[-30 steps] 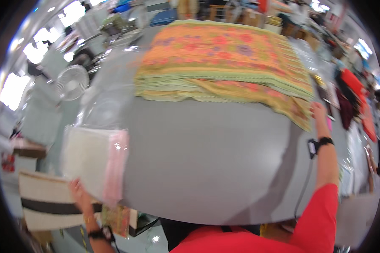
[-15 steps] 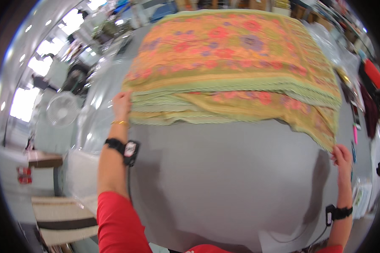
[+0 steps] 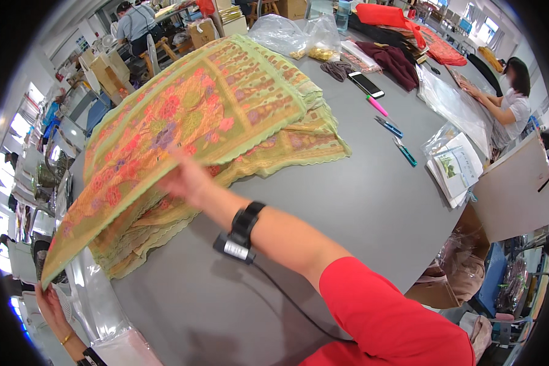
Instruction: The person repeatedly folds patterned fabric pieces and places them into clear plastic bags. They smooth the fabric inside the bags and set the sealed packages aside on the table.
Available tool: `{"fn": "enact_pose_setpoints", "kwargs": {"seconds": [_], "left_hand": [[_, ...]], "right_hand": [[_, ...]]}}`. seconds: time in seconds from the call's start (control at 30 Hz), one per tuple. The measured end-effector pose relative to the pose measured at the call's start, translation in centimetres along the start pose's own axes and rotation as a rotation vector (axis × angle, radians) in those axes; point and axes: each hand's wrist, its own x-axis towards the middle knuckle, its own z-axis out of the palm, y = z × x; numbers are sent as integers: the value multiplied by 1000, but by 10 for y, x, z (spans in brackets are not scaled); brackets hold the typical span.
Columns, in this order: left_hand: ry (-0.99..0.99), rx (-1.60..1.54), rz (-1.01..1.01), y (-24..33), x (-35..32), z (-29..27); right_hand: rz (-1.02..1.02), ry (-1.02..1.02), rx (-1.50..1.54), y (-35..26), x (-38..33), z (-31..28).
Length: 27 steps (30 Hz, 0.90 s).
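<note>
So the main thing here is a floral shawl (image 3: 183, 116), orange and olive with red and purple blooms and a scalloped pale green border. It's lying in layers on the far left part of a gray table (image 3: 323, 207), and I honestly can't tell if it's one cloth or a few. The top layer's near left corner is pulled up off the rest and out past the table edge.

The left hand (image 3: 52, 305) is pinching that corner, fingers closed on the fabric, gold bracelet (image 3: 68, 337) on the wrist. The right hand (image 3: 186, 178) is right at the near border of the top layer, but it's motion-blurred, so I can't tell if it's gripping or just brushing the cloth. There's a black wrist strap (image 3: 247, 223) on that arm with a cable running off it.

Right of the shawl you've got a smartphone (image 3: 366, 85), a pink pen (image 3: 377, 105) and two pairs of thread snips (image 3: 405, 152), all near each other. Past the phone there's a crumpled maroon cloth (image 3: 389, 63). Clear plastic packets (image 3: 125, 349) sit at the near left, and a co-worker in a white top (image 3: 520, 110) is over on the right.
</note>
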Motion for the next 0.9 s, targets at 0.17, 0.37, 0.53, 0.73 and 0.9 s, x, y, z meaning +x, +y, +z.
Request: {"fn": "enact_pose_setpoints", "kwargs": {"seconds": [0.17, 0.37, 0.53, 0.73, 0.9], "left_hand": [[103, 52, -95, -32, -66, -28], [281, 151, -140, -106, -137, -13], [86, 364, -41, -127, -228, 25], [-185, 847, 197, -98, -366, 59], [-183, 1072, 269, -86, -447, 51]], "right_hand": [[-360, 714, -7, -137, 5, -97], [-627, 746, -569, -226, -103, -158], [-608, 545, -941, -250, -224, -179], [-297, 256, -1298, -288, -376, -201], [-191, 246, -1564, -302, -494, -209]]}}
